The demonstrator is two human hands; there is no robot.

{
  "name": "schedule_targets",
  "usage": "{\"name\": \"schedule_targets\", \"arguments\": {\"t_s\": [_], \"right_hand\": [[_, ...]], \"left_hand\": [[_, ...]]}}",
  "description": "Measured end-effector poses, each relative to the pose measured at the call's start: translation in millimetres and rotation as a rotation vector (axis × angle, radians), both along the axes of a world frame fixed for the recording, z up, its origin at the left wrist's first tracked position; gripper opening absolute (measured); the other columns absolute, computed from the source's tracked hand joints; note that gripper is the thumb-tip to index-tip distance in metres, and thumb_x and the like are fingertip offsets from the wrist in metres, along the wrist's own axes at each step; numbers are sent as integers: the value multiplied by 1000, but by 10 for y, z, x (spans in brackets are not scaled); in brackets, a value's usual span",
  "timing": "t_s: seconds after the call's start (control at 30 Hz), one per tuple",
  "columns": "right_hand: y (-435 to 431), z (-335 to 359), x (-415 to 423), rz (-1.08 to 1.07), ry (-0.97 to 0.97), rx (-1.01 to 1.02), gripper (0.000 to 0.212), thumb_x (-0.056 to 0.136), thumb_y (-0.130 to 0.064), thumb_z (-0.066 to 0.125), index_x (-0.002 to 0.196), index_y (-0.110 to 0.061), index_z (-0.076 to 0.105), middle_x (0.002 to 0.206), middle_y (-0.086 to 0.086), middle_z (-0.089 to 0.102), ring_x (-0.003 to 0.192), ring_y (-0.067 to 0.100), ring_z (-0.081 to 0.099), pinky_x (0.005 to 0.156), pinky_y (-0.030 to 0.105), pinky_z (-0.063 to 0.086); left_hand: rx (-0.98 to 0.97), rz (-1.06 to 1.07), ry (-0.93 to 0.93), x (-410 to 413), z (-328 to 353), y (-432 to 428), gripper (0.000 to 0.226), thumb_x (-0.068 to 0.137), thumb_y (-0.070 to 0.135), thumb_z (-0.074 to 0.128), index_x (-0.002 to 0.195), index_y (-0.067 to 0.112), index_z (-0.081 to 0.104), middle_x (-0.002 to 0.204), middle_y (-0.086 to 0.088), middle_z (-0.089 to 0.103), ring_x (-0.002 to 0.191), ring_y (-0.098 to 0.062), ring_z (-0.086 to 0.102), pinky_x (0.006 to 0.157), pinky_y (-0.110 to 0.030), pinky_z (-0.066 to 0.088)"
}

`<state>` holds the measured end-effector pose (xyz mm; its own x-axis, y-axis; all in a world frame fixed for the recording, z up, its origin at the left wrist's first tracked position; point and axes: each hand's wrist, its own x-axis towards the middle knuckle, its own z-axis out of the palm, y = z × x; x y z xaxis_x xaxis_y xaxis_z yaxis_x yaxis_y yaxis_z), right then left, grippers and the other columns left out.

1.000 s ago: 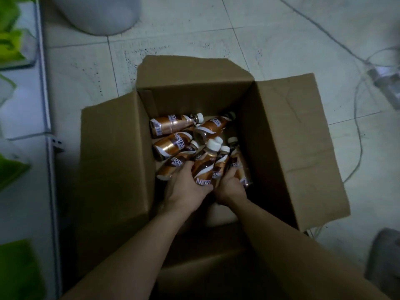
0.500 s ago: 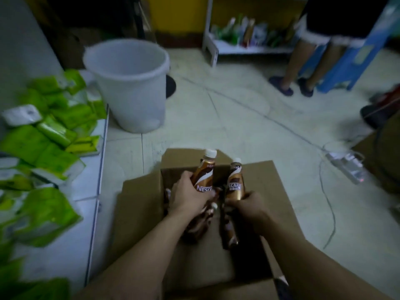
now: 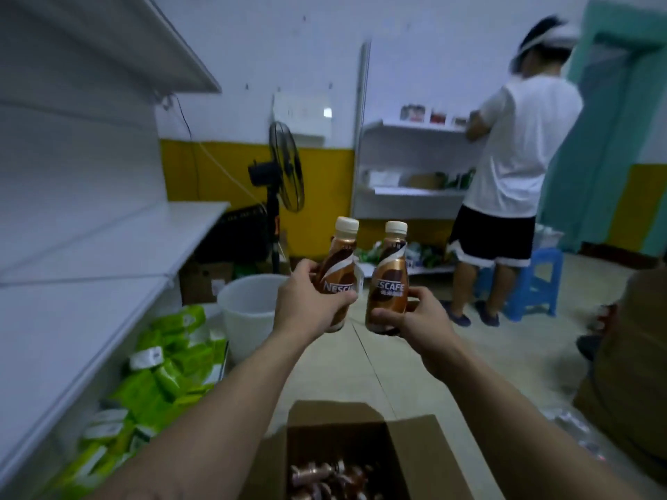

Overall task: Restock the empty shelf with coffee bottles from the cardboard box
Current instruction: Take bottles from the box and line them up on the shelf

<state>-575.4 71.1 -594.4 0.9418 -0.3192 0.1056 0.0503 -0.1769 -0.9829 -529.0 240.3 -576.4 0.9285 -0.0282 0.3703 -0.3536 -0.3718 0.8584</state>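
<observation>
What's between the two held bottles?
Nothing. Head view: left bottle in left hand and right bottle in right hand stand apart; only distant clutter shows through the gap.

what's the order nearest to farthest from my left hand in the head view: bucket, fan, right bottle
1. Right bottle, just right of the left hand.
2. Bucket, on the floor, ahead and left.
3. Fan, behind the bucket, by the wall.

The cardboard box (image 3: 334, 413) sits at bottom centre, coffee bottles (image 3: 325, 478) inside. Above, mid-frame, the left grip (image 3: 306, 308) holds the left bottle (image 3: 339, 265), the right grip (image 3: 422, 319) the right bottle (image 3: 389, 283), just beside it. The shelf (image 3: 108, 247) fills the left, packets (image 3: 162, 373) lie beneath it, and a bucket (image 3: 249, 312) stands to their right.
</observation>
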Motion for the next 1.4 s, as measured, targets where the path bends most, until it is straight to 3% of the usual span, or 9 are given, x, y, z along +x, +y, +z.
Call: {"name": "schedule_targets", "arguments": {"t_s": [0.13, 0.23, 0.37, 0.5, 0.57, 0.77, 1.07, 1.27, 1.4], "right_hand": [[284, 490, -265, 43, -111, -24, 65, 74, -9, 81, 128, -16, 45, 106, -3, 59, 91, 8, 59, 67, 21, 47], [503, 799, -440, 44, -179, -61, 62, 73, -6, 80, 124, -15, 46, 104, -3, 59, 94, 14, 60, 73, 26, 50], [762, 1102, -587, 86, -252, -67, 59, 70, -3, 81, 117, -16, 47, 107, 3, 63, 94, 15, 64, 71, 26, 53], [951, 1230, -682, 180, -287, -71, 63, 67, -1, 82, 115, -19, 46, 105, -1, 63, 92, 11, 63, 68, 22, 50], [1050, 1247, -651, 218, -303, -68, 64, 66, -1, 84, 113, -20, 47, 106, 0, 63, 96, 15, 63, 73, 27, 53], [1367, 1336, -492, 311, -376, -24, 64, 65, -4, 86, 114, -20, 48, 108, -2, 64, 99, 15, 63, 82, 35, 56], [1486, 1034, -26, 406, -357, 84, 60, 60, -4, 86, 94, -35, 49, 98, -6, 67, 92, 15, 66, 81, 41, 58], [1415, 724, 242, 452, -332, 61, 69, 60, -5, 86, 116, -31, 55, 101, -9, 68, 94, 14, 66, 78, 38, 59], [1511, 533, 466, 485, -297, 40, 67, 61, -12, 89, 115, -28, 53, 103, -11, 68, 96, 14, 66, 84, 43, 57]], "left_hand": [[-11, 24, -124, -365, 601, 265, 58, 66, 40, 85, 114, 22, 57, 98, 11, 57, 89, -9, 55, 71, -22, 42], [-12, 54, -190, -629, 915, 517, 59, 65, 41, 86, 114, 21, 59, 97, 10, 58, 88, -9, 56, 72, -24, 45], [54, 110, -264, -834, 1152, 785, 52, 64, 46, 84, 104, 28, 58, 95, 12, 60, 88, -9, 58, 71, -25, 50], [51, 143, -300, -978, 1324, 955, 55, 66, 41, 85, 112, 25, 58, 92, 15, 57, 85, -5, 56, 62, -15, 43], [42, 170, -320, -1062, 1382, 1051, 56, 64, 41, 86, 110, 25, 58, 94, 14, 61, 84, -5, 58, 61, -14, 42], [62, 310, -348, -1221, 1458, 1301, 63, 60, 43, 87, 114, 23, 60, 101, 8, 67, 91, -10, 63, 76, -26, 54], [117, 366, -236, -872, 1350, 1345, 63, 58, 29, 91, 106, 19, 52, 100, 4, 64, 94, -15, 63, 81, -35, 54], [177, 416, -176, -515, 1073, 1271, 66, 54, 34, 92, 103, 19, 51, 100, 4, 63, 91, -16, 63, 79, -37, 54], [239, 435, -121, -389, 929, 1334, 85, 55, 39, 91, 128, 20, 51, 103, 3, 65, 92, -13, 63, 83, -34, 54]]}}
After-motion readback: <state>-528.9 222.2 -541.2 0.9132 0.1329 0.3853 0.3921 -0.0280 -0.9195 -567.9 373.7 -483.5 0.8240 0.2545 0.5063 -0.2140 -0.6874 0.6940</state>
